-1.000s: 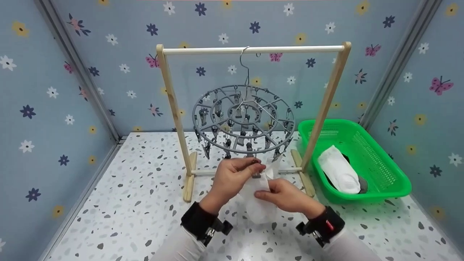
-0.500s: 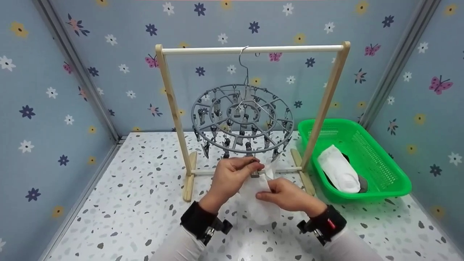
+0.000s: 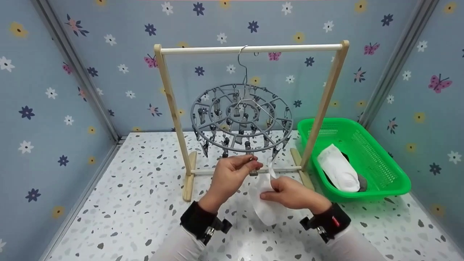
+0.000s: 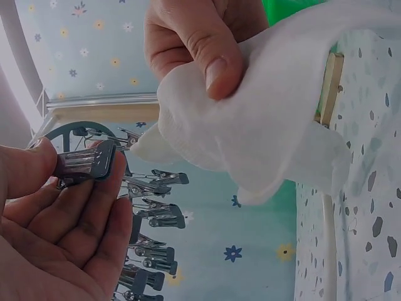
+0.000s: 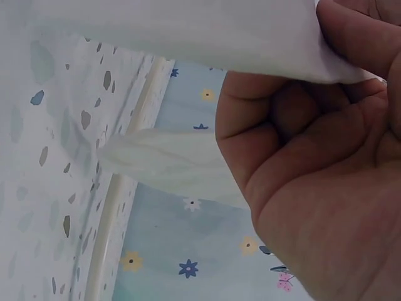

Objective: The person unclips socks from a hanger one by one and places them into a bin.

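Note:
My left hand [image 3: 229,175] pinches a grey clothes peg [image 3: 253,173] hanging at the front of the round drying hanger [image 3: 237,149]. In the left wrist view, that peg [image 4: 88,162] sits between thumb and fingers, with no cloth in its jaws. To the right, my right hand [image 3: 295,194] grips a white sock [image 3: 266,212] between thumb and curled fingers. The sock's near edge [image 4: 188,106] is apart from the peg. Behind it, another white cloth piece [image 4: 153,145] hangs from a different peg; the right wrist view also shows this hanging cloth [image 5: 182,163].
The hanger hooks over a rack's white top rail [image 3: 203,50], between wooden posts [image 3: 328,98]. Several other pegs dangle from its rings. Right of the rack stands a green basket [image 3: 391,170] holding a white sock [image 3: 337,168] and dark cloth. The speckled table [image 3: 127,217] lies below.
The white sock in my right hand has moved right and come away from the peg that my left hand pinches. My left hand has stayed nearly in place.

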`<state>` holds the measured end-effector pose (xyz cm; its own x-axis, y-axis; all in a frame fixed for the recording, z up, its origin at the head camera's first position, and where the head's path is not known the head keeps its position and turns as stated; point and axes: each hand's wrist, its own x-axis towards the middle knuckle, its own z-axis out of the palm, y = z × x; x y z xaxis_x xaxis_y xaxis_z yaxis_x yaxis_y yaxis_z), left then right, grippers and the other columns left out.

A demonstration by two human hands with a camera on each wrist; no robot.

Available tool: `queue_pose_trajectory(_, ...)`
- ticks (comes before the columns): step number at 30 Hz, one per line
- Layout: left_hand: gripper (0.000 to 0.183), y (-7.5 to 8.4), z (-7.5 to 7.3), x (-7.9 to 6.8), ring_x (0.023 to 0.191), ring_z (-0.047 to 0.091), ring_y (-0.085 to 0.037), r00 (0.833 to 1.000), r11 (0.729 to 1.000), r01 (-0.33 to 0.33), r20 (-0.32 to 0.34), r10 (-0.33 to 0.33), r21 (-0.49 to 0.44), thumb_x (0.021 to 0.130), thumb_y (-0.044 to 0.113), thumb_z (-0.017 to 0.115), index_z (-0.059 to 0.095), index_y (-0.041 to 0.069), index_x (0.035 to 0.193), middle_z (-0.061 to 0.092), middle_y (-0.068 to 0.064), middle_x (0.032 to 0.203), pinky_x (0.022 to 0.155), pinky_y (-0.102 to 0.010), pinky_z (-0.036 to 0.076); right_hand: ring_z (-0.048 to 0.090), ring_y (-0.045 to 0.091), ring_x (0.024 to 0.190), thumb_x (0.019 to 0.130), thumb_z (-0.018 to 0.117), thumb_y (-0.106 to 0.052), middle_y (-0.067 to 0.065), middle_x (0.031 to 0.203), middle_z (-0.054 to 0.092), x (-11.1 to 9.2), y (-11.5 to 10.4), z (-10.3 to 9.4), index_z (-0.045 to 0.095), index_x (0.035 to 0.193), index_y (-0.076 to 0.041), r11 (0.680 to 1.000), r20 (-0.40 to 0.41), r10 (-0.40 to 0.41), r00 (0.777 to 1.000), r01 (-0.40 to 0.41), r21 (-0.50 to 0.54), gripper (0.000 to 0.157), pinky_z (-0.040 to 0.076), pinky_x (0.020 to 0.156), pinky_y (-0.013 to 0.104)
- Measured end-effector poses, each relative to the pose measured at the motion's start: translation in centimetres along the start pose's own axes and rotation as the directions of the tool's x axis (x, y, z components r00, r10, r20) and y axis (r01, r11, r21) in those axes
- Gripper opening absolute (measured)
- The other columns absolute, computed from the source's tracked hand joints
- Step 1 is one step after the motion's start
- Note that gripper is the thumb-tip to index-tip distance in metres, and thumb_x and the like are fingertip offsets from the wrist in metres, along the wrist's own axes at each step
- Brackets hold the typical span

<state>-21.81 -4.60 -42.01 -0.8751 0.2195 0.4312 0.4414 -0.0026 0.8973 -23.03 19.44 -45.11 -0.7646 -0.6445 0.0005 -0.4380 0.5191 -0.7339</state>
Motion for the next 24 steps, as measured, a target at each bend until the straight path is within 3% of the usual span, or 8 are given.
queue_pose_trajectory(6, 0.037, 0.8, 0.0, -0.1, 0.110, 0.080, -0.026, 1.000, 0.994, 0.024, 0.002, -0.024, 0.108, 0.108, 0.018, 0.075, 0.074, -0.003, 0.138, 0.082, -0.011, 0.123, 0.091, -0.030, 0.066, 0.045, 0.007, 0.056, 0.107, 0.077, -0.032, -0.013, 0.066, 0.049, -0.3, -0.4, -0.3, 0.069, 0.082, -0.013, 1.000, -0.007, 0.012, 1.000, -0.012, 0.014, 0.032, 0.035, 0.052, 0.023)
queue_pose_trajectory(9, 0.044, 1.6, -0.3, -0.3, 0.121, 0.076, -0.028, 0.999, 0.989, 0.038, 0.024, -0.042, 0.140, 0.109, 0.020, 0.074, 0.069, -0.005, 0.146, 0.079, -0.013, 0.132, 0.102, -0.037, 0.064, 0.045, 0.007, 0.057, 0.107, 0.076, -0.032, -0.013, 0.066, 0.048, -0.4, -0.6, -0.4, 0.067, 0.082, -0.013, 1.000, -0.011, 0.015, 1.000, -0.015, 0.015, 0.033, 0.036, 0.052, 0.024)
queue_pose_trajectory(12, 0.049, 2.6, -0.6, -0.7, 0.131, 0.071, -0.029, 0.998, 0.973, 0.043, 0.030, -0.052, 0.228, 0.108, 0.024, 0.075, 0.067, -0.002, 0.148, 0.075, -0.011, 0.141, 0.110, -0.044, 0.060, 0.046, 0.007, 0.058, 0.107, 0.076, -0.032, -0.013, 0.067, 0.050, -0.4, -0.6, -0.4, 0.070, 0.084, -0.013, 1.000, -0.007, 0.007, 1.000, -0.007, 0.018, 0.030, 0.037, 0.053, 0.024)
queue_pose_trajectory(15, 0.049, 3.8, -0.9, -1.1, 0.134, 0.070, -0.029, 0.999, 0.928, 0.005, 0.033, -0.019, 0.373, 0.106, 0.028, 0.077, 0.070, 0.000, 0.146, 0.074, -0.009, 0.143, 0.114, -0.047, 0.056, 0.048, 0.006, 0.059, 0.108, 0.076, -0.032, -0.013, 0.069, 0.053, -0.3, -0.7, -0.4, 0.073, 0.089, -0.013, 1.000, -0.002, -0.010, 1.000, 0.010, 0.019, 0.027, 0.039, 0.055, 0.023)
queue_pose_trajectory(19, 0.044, 5.4, -1.2, -1.8, 0.126, 0.074, -0.030, 0.997, 0.851, -0.072, 0.053, 0.051, 0.520, 0.106, 0.028, 0.077, 0.074, 0.000, 0.140, 0.077, -0.011, 0.139, 0.108, -0.047, 0.060, 0.049, 0.005, 0.060, 0.108, 0.076, -0.032, -0.013, 0.070, 0.055, -0.4, -0.7, -0.4, 0.075, 0.092, -0.012, 1.000, -0.002, -0.026, 1.000, 0.026, 0.011, 0.026, 0.041, 0.056, 0.023)
queue_pose_trajectory(22, 0.036, 6.2, -1.5, -2.1, 0.113, 0.078, -0.025, 0.989, 0.812, -0.149, 0.065, 0.137, 0.564, 0.106, 0.024, 0.077, 0.077, 0.001, 0.133, 0.081, -0.009, 0.127, 0.096, -0.042, 0.065, 0.049, 0.005, 0.060, 0.108, 0.076, -0.033, -0.013, 0.070, 0.055, -0.4, -0.8, -0.5, 0.075, 0.091, -0.013, 1.000, -0.005, -0.028, 1.000, 0.028, 0.004, 0.026, 0.041, 0.055, 0.023)
queue_pose_trajectory(24, 0.029, 6.4, -1.7, -2.2, 0.103, 0.080, -0.021, 0.970, 0.794, -0.232, 0.070, 0.234, 0.561, 0.105, 0.020, 0.078, 0.079, 0.001, 0.128, 0.083, -0.008, 0.118, 0.088, -0.036, 0.067, 0.048, 0.006, 0.059, 0.108, 0.076, -0.033, -0.013, 0.068, 0.053, -0.5, -0.9, -0.5, 0.072, 0.086, -0.013, 1.000, -0.015, -0.023, 1.000, 0.023, -0.010, 0.030, 0.040, 0.054, 0.024)
